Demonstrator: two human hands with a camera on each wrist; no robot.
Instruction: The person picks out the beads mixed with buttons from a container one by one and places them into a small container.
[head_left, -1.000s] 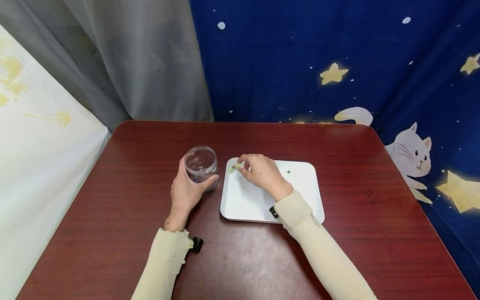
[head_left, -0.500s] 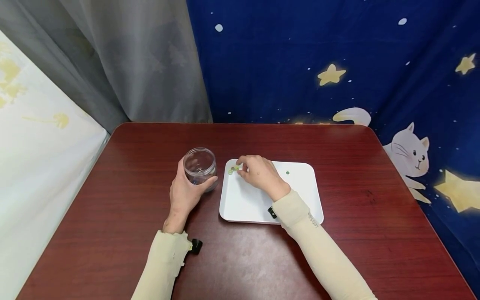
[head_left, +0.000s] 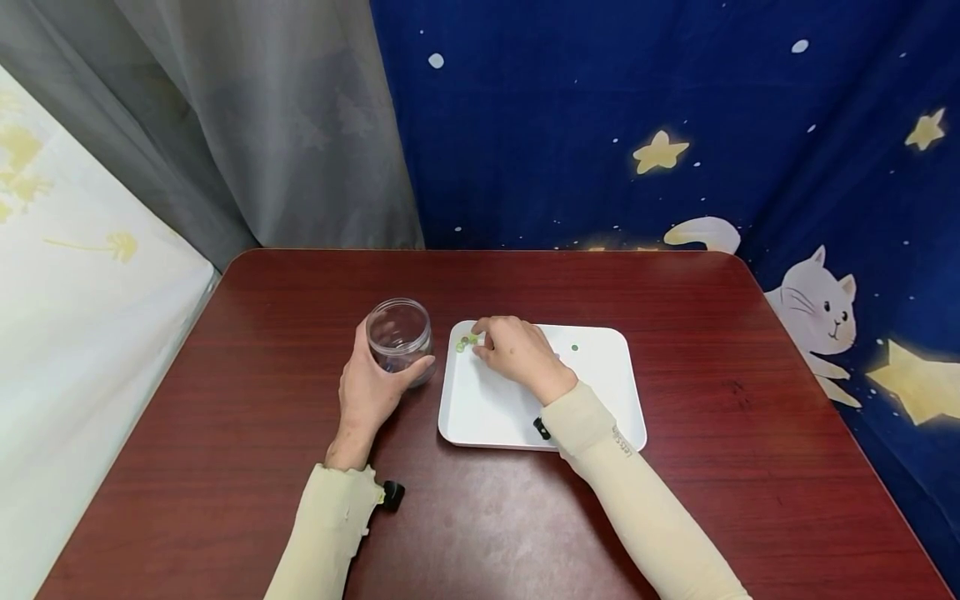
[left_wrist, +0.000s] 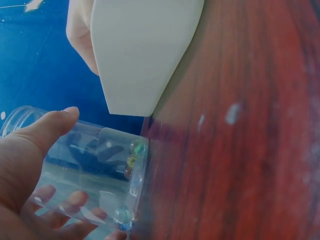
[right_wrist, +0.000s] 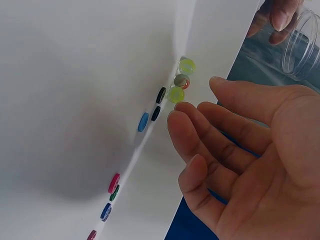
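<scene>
A clear jar (head_left: 401, 332) stands on the table left of a white tray (head_left: 600, 408). My left hand (head_left: 393, 354) grips the jar; in the left wrist view my thumb and fingers (left_wrist: 52, 127) wrap the jar (left_wrist: 95, 165), and a few glass marbles (left_wrist: 136, 148) lie on its bottom. My right hand (head_left: 483, 340) hovers at the tray's far left corner, fingertips just beside three small marbles (head_left: 465, 341). The right wrist view shows the right hand (right_wrist: 197, 97) loosely curved and holding nothing, with two green marbles (right_wrist: 175, 94) and a mottled one (right_wrist: 181, 80) just beyond the fingertips.
Several flat coloured beads (right_wrist: 143, 121) lie along the tray's wall (right_wrist: 75, 75). One green bead (head_left: 574, 347) lies alone further right on the tray. The dark red table (head_left: 712, 333) is backed by a grey curtain and a blue starry cloth.
Almost nothing differs: my right hand stays by the marbles in the tray corner, its fingers shifting slightly. My left hand keeps its grip on the jar.
</scene>
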